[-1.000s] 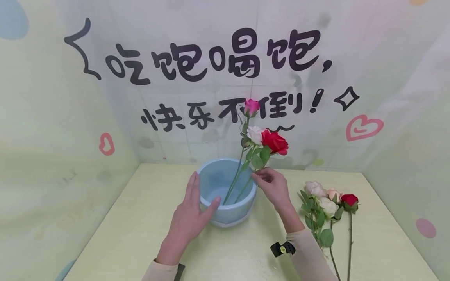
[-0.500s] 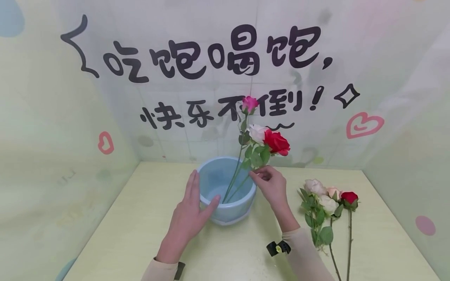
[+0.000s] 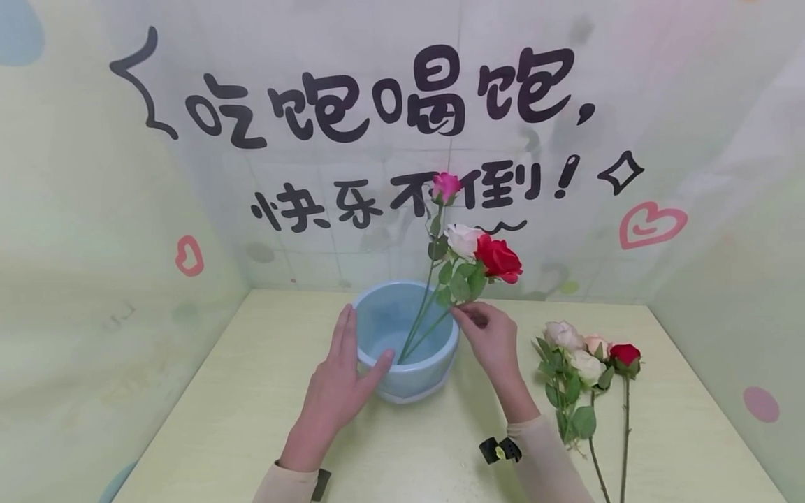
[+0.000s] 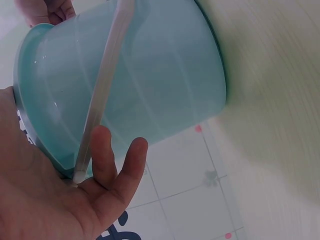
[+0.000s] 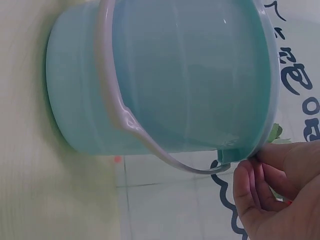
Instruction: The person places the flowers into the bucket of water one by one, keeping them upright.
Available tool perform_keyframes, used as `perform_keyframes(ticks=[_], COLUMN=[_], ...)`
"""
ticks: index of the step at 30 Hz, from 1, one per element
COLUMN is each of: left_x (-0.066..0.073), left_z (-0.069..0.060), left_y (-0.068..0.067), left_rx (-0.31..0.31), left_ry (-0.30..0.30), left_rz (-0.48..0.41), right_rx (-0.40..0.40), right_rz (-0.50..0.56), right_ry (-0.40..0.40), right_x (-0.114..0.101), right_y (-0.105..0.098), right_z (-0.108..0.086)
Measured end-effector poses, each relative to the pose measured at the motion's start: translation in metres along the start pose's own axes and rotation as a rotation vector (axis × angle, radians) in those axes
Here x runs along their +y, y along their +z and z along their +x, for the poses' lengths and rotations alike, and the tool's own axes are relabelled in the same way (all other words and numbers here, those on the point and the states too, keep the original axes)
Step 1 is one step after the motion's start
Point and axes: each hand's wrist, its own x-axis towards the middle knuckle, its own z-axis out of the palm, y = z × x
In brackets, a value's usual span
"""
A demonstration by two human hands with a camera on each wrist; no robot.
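Observation:
A light blue bucket (image 3: 409,383) with a pale handle (image 5: 111,75) hanging down its side stands on the table. My left hand (image 3: 336,384) rests against its left side, fingers straight along the outside and thumb at the near rim. At the right rim my right hand (image 3: 490,339) pinches the stem of a red rose (image 3: 499,258), whose head leans out to the right. A white rose (image 3: 464,239) and a taller pink rose (image 3: 446,186) also stand in the bucket, their stems slanting to its near bottom. In the right wrist view the pinching fingertips are partly hidden by the rim.
Right of my right hand lie more roses on the table (image 3: 251,405): a dark red rose (image 3: 625,354), a cream rose (image 3: 588,368) and other pale ones with green leaves. A printed backdrop (image 3: 377,42) stands close behind the bucket.
The red rose's head has shifted slightly right, while its stem's lower end has slid left toward the other stems. My right hand moved a little; my left hand kept its place on the bucket.

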Motion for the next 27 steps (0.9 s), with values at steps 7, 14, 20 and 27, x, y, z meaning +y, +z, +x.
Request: perform_keyframes(ticks=[7,14,20,27], left_x=[0.001,0.002,0.003,0.003], left_z=[0.000,0.000,0.000,0.001], left_y=[-0.001,-0.002,-0.002,-0.002], left_rx=[-0.002,-0.022,-0.020,-0.034], left_ry=[-0.002,-0.014,-0.005,-0.024], left_rz=[-0.004,-0.014,-0.014,-0.009], right_rx=[-0.012,-0.024,-0.036,-0.073], right_rz=[0.053,0.111,0.110,0.130], right_ry=[0.024,0.036,0.015,0.029], right_x=[0.010,0.013,0.013,0.013], right_y=[-0.002,-0.004,-0.006,-0.008], right_z=[-0.002,-0.002,-0.002,-0.002])
